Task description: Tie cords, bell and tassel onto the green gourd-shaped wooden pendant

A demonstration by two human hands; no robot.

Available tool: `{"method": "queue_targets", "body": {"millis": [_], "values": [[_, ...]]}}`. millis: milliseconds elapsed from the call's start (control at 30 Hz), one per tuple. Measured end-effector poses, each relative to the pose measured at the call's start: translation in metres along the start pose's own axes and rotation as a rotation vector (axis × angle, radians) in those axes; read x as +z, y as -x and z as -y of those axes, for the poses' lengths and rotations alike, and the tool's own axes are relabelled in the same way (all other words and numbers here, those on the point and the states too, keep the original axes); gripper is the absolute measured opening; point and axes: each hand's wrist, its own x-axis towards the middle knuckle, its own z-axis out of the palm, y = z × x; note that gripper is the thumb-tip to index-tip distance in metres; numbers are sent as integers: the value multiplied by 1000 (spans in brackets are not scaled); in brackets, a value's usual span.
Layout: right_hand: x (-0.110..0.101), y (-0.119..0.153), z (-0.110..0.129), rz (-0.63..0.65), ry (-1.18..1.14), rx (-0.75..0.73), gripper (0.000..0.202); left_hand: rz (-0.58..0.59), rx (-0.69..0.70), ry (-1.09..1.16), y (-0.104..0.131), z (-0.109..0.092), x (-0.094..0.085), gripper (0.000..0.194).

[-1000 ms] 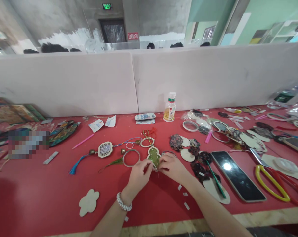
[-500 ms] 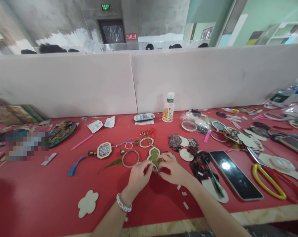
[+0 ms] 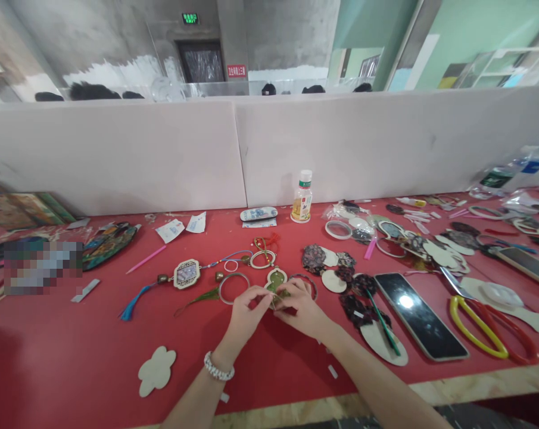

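Observation:
A green gourd-shaped pendant with a cream rim lies before me, its lower half partly covered by my fingers. My left hand, a beaded bracelet on its wrist, pinches at the pendant's lower end with thumb and forefinger. From the other side my right hand curls over the lower half, its fingertips pressed close to the left ones. Something thin shows between the fingertips, too small to name. Just left lies a bangle-like ring by a green tassel. A round cream hoop with cord sits above the pendant.
To the right are a phone, red-and-yellow-handled scissors and dark patterned pieces. An octagonal pendant with a blue tassel and a flower-shaped cream piece lie left. A small bottle stands near the white partition.
My hands have drawn closer together at the pendant's lower end, the right fingers curling further in. The view has shifted slightly; the other things on the table stay put.

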Motion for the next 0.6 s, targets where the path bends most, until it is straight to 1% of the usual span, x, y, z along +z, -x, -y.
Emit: {"method": "queue_targets", "body": {"millis": [67,133,200,267,333,400,467,533,567,600], "values": [[-1,1,0,7,-13,5,6,-92,-124,139,-3,6,-2,17],[-1,2,0,14,-20,15,6,-194,-210,290,-5,9,-4,20],[-1,2,0,19,-31,18,7,-283,-247,420,-7,10,-7,24],[-1,2,0,9,-53,27,6,-351,-264,505,-9,8,-9,30],[-1,2,-1,-23,-91,45,5,-380,-265,534,-9,6,-11,37],[0,2,-3,-76,-138,55,6,-354,-230,508,-7,3,-10,40],[-1,1,-4,-138,-191,50,6,-310,-153,428,-4,0,-9,36],[-2,1,-5,-192,-240,47,5,-255,-53,280,1,-4,-7,26],[-2,0,-5,-210,-261,50,4,-205,3,179,3,-7,-7,20],[-3,-1,-6,-220,-280,57,4,-129,63,63,5,-9,-6,17]]}}
